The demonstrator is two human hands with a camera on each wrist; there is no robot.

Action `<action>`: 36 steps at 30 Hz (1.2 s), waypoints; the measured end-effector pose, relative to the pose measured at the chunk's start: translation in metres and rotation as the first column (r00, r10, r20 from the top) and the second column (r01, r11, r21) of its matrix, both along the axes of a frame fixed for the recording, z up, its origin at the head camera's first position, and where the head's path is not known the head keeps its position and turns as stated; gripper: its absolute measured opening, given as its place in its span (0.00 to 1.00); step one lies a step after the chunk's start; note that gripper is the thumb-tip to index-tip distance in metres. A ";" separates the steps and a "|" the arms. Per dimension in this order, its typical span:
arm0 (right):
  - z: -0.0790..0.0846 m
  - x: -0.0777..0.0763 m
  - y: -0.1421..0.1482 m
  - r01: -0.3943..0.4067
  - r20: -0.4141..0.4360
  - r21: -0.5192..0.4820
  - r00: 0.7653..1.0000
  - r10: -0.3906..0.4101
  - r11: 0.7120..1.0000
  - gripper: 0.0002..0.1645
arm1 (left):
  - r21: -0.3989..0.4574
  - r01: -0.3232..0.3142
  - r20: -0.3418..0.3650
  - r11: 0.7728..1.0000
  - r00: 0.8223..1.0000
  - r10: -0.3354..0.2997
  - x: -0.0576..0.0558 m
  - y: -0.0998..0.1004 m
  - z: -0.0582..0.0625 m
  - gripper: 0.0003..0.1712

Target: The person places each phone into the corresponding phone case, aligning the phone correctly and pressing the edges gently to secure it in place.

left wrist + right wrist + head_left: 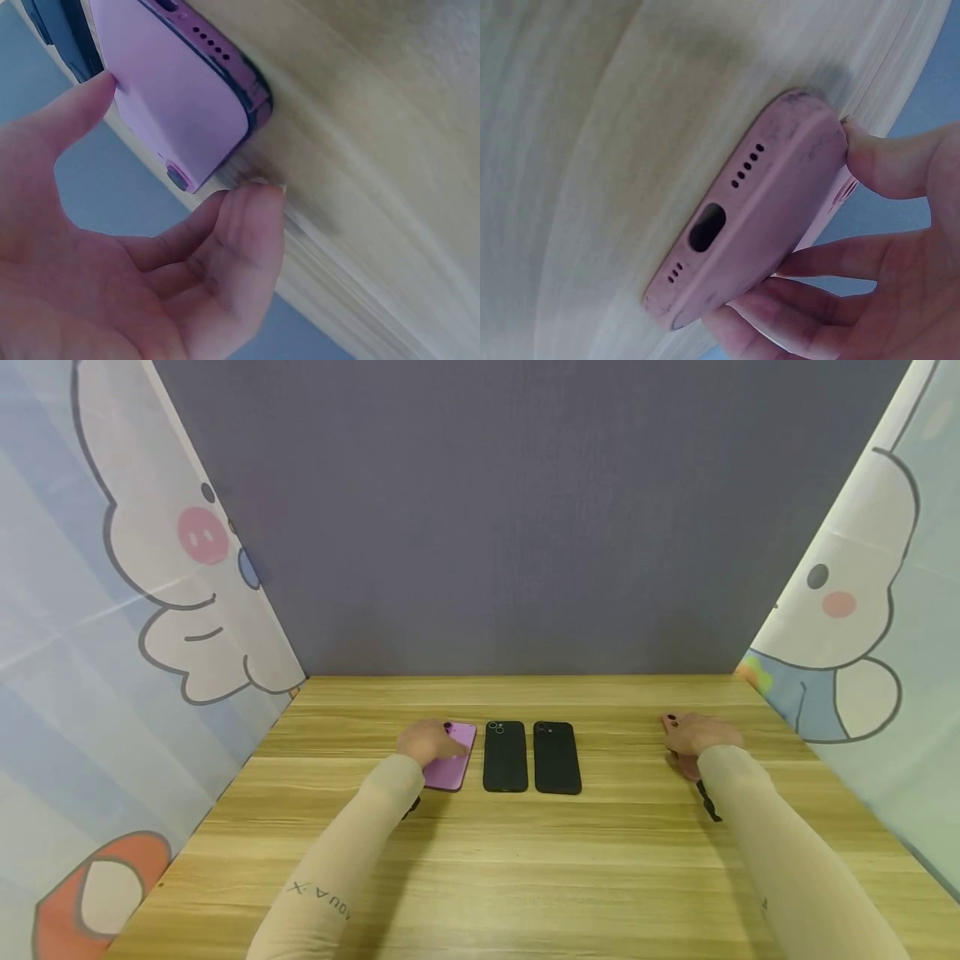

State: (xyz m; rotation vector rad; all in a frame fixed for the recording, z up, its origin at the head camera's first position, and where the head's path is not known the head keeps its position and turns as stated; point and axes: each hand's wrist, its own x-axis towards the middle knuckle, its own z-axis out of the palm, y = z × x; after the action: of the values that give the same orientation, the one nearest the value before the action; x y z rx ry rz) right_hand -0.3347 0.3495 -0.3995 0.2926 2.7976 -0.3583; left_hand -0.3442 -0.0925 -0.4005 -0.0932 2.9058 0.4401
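Observation:
A purple phone (448,768) lies back up on the table, left of two dark phones. My left hand (429,742) reaches over it. In the left wrist view, the thumb touches the back of the purple phone (169,90), while the bent fingers (251,232) stand beside its edge, seemingly apart from it. Far to the right, my right hand (701,735) grips a phone in a pink case (686,766). Up close, thumb and fingers hold opposite edges of the pink phone (772,210); its port end faces the camera. I cannot tell whether it is raised off the table.
A dark green phone (506,760) and a black phone (557,760) lie side by side in the middle of the wooden table (517,877). Behind stands a grey panel (480,527). Cartoon-printed curtains (67,635) hang on both sides.

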 end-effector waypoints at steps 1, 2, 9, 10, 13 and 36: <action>0.000 -0.001 0.000 0.001 -0.001 0.003 1.000 -0.001 1.000 0.22 | 0.006 -0.006 0.002 1.000 1.000 0.006 0.000 0.000 0.000 0.31; 0.000 -0.001 0.001 0.003 -0.002 0.006 1.000 -0.003 1.000 0.22 | 0.017 -0.014 0.005 1.000 1.000 0.014 0.000 0.001 -0.001 0.32; -0.004 -0.005 0.003 0.002 -0.008 0.019 1.000 -0.002 1.000 0.28 | 0.093 -0.043 0.030 0.995 0.999 0.040 -0.003 0.003 -0.005 0.37; -0.004 -0.004 0.002 0.003 -0.009 0.021 1.000 -0.003 1.000 0.30 | 0.096 -0.046 0.031 0.994 0.999 0.043 -0.003 0.003 -0.006 0.38; -0.003 -0.004 0.002 0.000 -0.007 0.024 1.000 0.000 1.000 0.34 | 0.099 -0.052 0.030 0.994 0.998 0.049 -0.003 0.004 -0.007 0.43; -0.007 -0.007 0.003 0.033 -0.023 0.057 0.999 -0.031 0.998 0.40 | 0.189 -0.051 0.064 0.981 0.997 0.040 -0.009 -0.006 -0.011 0.45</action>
State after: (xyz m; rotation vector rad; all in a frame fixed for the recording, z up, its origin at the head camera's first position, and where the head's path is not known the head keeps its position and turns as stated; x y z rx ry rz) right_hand -0.3418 0.3528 -0.4068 0.3488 2.8312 -0.2906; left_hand -0.3527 -0.0982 -0.4118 -0.1414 2.7910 0.7083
